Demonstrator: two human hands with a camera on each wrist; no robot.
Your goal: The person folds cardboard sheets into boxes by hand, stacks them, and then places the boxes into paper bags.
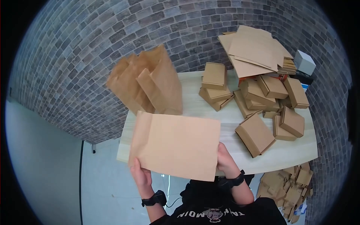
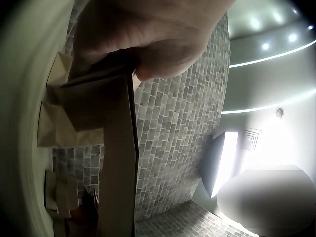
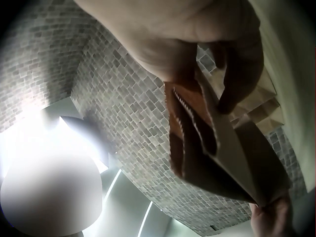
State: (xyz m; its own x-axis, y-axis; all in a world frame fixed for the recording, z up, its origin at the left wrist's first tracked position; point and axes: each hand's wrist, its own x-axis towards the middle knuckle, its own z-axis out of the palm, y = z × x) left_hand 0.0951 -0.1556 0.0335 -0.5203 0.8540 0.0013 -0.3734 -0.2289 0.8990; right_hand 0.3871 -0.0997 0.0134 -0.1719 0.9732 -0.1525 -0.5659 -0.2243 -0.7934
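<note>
A brown paper bag (image 1: 178, 146) is held nearly flat between both hands, over the table's front edge. My left hand (image 1: 141, 177) grips its near left corner, thumb on top, by the folded bottom end. At the opposite end, my right hand (image 1: 226, 159) pinches the edge of the mouth. The right wrist view shows the bag's zigzag-cut mouth (image 3: 195, 121) slightly parted, with folded sides inside. Two opened paper bags (image 1: 165, 82) stand upright beyond the held bag, at the table's back left.
Small cardboard boxes (image 1: 256, 134) lie piled on the right of the table (image 1: 195, 101). Behind them is a stack of flat cardboard sheets (image 1: 251, 47), with a white box (image 1: 304, 62) beside it. More cardboard (image 1: 288, 187) lies on the floor at right. A brick-patterned wall (image 1: 93, 48) stands behind.
</note>
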